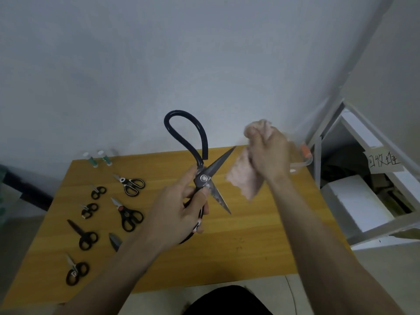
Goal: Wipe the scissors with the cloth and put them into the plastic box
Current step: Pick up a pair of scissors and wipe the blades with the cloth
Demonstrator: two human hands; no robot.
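Head view. Left hand [179, 210]: clenched round lower handle loop of large black scissors [203, 178], held above wooden table [261, 235], blades spread, tips pointing right. Right hand [269, 153]: grasping pink cloth [243, 178], just beside upper blade. Smaller scissors [129, 218] lying left; plastic box [305, 159] mostly hidden behind right hand.

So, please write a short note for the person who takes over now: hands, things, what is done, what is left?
Left hand grips the big scissors by the lower handle, blades spread open above the table.
Right hand holds the pink cloth beside the blades, not touching them.
Plastic box stands at the far right of the table, mostly hidden behind the right hand.
Done: cannot tell whether any pair is in the box yet.
Left: finish wiping this pair, box it, then the smaller scissors lying on the left.
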